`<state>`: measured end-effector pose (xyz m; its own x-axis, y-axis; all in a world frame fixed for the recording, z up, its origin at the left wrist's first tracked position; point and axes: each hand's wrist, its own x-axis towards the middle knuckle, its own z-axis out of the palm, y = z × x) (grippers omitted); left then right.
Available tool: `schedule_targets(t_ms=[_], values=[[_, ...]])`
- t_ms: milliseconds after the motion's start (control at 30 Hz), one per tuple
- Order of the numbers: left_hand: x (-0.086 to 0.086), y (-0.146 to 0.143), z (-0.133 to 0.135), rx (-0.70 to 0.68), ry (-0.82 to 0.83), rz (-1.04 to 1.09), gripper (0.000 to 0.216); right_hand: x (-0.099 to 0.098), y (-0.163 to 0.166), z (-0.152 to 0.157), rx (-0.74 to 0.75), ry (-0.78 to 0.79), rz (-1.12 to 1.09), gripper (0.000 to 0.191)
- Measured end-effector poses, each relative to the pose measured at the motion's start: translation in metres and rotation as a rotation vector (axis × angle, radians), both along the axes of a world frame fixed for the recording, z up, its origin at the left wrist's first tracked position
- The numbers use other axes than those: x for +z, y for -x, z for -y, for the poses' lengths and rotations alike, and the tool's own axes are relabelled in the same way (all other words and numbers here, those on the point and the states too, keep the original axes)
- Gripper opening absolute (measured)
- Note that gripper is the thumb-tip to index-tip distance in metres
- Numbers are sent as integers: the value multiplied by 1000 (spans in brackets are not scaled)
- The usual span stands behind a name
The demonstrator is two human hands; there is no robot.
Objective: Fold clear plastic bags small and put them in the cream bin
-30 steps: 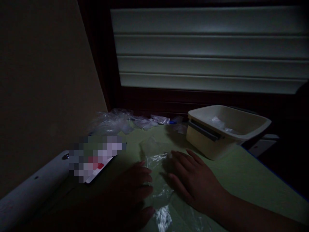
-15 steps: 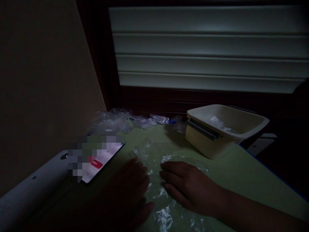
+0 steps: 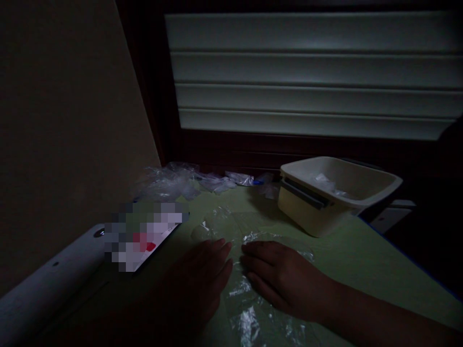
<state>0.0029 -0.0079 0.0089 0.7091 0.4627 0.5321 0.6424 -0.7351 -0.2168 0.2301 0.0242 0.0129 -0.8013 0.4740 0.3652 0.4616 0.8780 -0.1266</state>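
Note:
A clear plastic bag (image 3: 249, 320) lies spread and wrinkled on the green tabletop (image 3: 365, 274), in the lower middle of the head view. My right hand (image 3: 285, 277) rests flat on it, fingers stretched out and pointing left. On its left part lies my left hand (image 3: 202, 277), also flat with the fingers extended; it is dark, and its thumb is hard to make out. A narrow gap separates the two sets of fingertips. Neither hand grips anything that I can see.
A cream-coloured bin (image 3: 304, 212) with dark handles stands at the right, with crumpled clear plastic (image 3: 325, 183) inside. More clear plastic bags (image 3: 170, 180) are heaped at the back left. A lit, blurred-out screen (image 3: 155, 231) and a long white object (image 3: 50, 274) lie at the left.
My left hand has shifted slightly right and its fingers have come down flat on the plastic, closer to the right hand. My right hand has stayed in place.

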Motion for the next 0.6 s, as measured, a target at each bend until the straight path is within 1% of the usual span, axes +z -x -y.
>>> schedule_targets(t_ms=[167, 467, 533, 600], values=[[2, 4, 3, 133, 60, 51, 20, 0, 0, 1, -33, 14, 5, 25], [2, -2, 8, 319, 12, -21, 5, -3, 1, -1, -34, 25, 13, 25], [1, -2, 8, 356, 0, -29, 6, -4, 0, -1, -36, 17, 11, 25], [1, -1, 8, 360, -55, -36, 13, -4, 0, 0, -38, 15, 8, 25]])
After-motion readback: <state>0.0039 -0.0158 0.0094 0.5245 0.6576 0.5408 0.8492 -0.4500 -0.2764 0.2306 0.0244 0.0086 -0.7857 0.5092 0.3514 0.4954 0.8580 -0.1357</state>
